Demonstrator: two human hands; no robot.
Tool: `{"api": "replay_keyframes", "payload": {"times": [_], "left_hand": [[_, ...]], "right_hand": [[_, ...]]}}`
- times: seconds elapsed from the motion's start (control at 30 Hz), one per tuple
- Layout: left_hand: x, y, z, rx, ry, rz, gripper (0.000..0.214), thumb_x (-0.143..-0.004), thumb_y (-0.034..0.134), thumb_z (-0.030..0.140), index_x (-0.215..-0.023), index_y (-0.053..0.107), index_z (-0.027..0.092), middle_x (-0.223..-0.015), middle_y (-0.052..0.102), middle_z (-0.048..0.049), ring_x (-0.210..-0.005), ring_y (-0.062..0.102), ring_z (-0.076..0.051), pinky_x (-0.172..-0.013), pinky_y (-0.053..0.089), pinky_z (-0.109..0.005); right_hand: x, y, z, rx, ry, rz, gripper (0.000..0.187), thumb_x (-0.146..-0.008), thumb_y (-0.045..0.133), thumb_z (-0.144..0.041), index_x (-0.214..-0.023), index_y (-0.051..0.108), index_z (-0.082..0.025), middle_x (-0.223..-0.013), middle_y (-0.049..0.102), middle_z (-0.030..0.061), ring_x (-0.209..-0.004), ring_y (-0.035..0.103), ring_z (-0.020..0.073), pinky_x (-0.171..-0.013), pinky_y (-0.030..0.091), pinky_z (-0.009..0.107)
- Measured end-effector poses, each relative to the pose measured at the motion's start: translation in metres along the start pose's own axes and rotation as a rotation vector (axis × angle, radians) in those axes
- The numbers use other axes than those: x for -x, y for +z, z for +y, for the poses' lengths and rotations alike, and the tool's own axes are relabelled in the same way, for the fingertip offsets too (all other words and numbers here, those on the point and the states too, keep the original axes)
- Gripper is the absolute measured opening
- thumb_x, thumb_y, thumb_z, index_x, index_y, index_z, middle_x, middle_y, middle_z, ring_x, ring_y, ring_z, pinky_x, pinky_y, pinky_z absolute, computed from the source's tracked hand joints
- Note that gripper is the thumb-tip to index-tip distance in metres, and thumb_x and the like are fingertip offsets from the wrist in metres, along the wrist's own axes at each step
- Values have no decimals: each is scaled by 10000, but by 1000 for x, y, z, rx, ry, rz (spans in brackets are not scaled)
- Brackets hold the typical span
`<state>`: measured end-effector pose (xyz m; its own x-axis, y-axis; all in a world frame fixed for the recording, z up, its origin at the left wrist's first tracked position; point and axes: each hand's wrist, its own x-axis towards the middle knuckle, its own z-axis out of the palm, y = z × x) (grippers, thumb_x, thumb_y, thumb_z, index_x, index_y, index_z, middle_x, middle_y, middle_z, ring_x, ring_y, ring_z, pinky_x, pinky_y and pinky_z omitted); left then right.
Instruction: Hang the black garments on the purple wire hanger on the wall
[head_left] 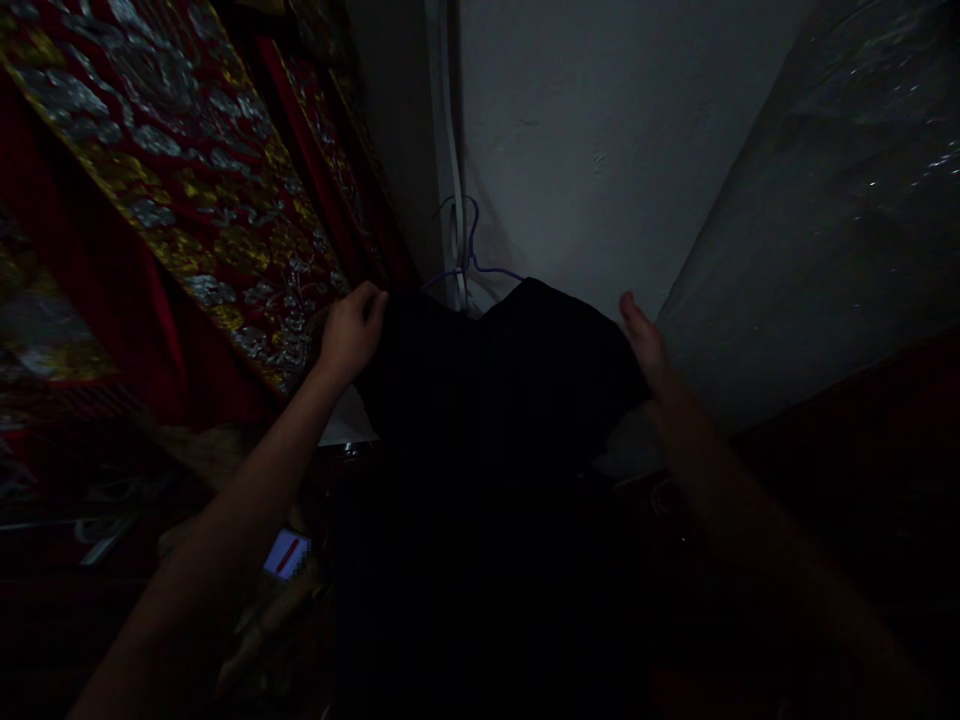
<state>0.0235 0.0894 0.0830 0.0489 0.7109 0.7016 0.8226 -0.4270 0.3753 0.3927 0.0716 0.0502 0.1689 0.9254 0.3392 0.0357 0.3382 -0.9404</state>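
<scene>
In the centre, black garment (495,380): it hangs on a purple hanger in front of the white wall (600,120) and fills the middle and lower middle of the frame; its lower part is lost in the dark.
Purple hanger (471,262): thin wire; its hook goes up just beside a white cable (450,150) on the wall.
Left hand (352,332): fingers curled closed on the left shoulder of the garment.
Right hand (643,342): fingers straight and kept together, laid flat against the right shoulder of the garment, not closed around it.
Red and gold cloth (210,200): upper left of the frame, just beside the left hand.
Plastic cover (825,220): grey and shiny, right side of the frame, behind the right hand.
</scene>
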Motion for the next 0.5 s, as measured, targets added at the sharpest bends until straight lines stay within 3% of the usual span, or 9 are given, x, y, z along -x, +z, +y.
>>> {"api": "replay_keyframes", "payload": {"times": [0.07, 0.13, 0.23, 0.3, 0.37, 0.43, 0.5], "left_hand": [[-3, 1, 11, 29, 67, -24, 379, -1018, 392, 423, -1036, 677, 173, -940, 702, -70, -879, 635, -208, -868, 484, -336], [-8, 3, 25, 73, 176, -44, 412, -1029, 379, 440, -1205, 657, 192, -1144, 694, -84, -1084, 618, -227, -998, 452, -368], [-12, 2, 45, 120, 313, -33, 474, -1017, 427, 480, -1399, 551, 229, -1446, 543, -97, -1364, 458, -255, -1150, 341, -424], [-8, -1, 55, 200, 326, -27, 515, -1000, 459, 516, -1419, 528, 225, -1495, 497, -105, -1411, 415, -267, -1173, 326, -437], [-1, -4, 65, 370, 247, -71, 532, -988, 464, 553, -1373, 556, 198, -1409, 575, -120, -1333, 512, -267, -1133, 393, -438], [9, -9, 75, 604, 89, -194, 539, -994, 423, 572, -1321, 577, 172, -1283, 656, -131, -1182, 631, -248, -1048, 480, -434], [23, -15, 87, 828, -101, -378, 525, -1016, 361, 547, -1284, 584, 155, -1234, 682, -146, -1078, 685, -232, -976, 529, -426]], "right_hand": [[-2, -6, -3, -99, 113, -93, 412, -897, 613, -577, -855, 696, -176, -809, 725, 85, -872, 707, 262, -801, 571, 390], [-1, -9, -9, -167, 113, -105, 413, -818, 681, -603, -881, 692, -195, -800, 726, 80, -881, 709, 283, -793, 580, 415], [10, -9, -20, -230, 72, -50, 433, -849, 606, -631, -925, 703, -216, -839, 729, 97, -935, 702, 310, -792, 589, 443], [28, -7, -25, -241, 73, -3, 437, -884, 549, -636, -936, 717, -236, -846, 726, 107, -961, 694, 329, -781, 592, 455], [54, -4, -25, -229, 42, 69, 424, -892, 543, -636, -982, 725, -264, -875, 725, 98, -982, 690, 339, -775, 592, 462], [85, 2, -24, -183, -2, 73, 382, -859, 621, -610, -1057, 719, -297, -929, 725, 73, -981, 691, 324, -775, 588, 453], [115, 13, -25, -71, -57, -151, 400, -805, 724, -560, -1118, 706, -310, -992, 721, 57, -948, 692, 293, -774, 576, 428]]}}
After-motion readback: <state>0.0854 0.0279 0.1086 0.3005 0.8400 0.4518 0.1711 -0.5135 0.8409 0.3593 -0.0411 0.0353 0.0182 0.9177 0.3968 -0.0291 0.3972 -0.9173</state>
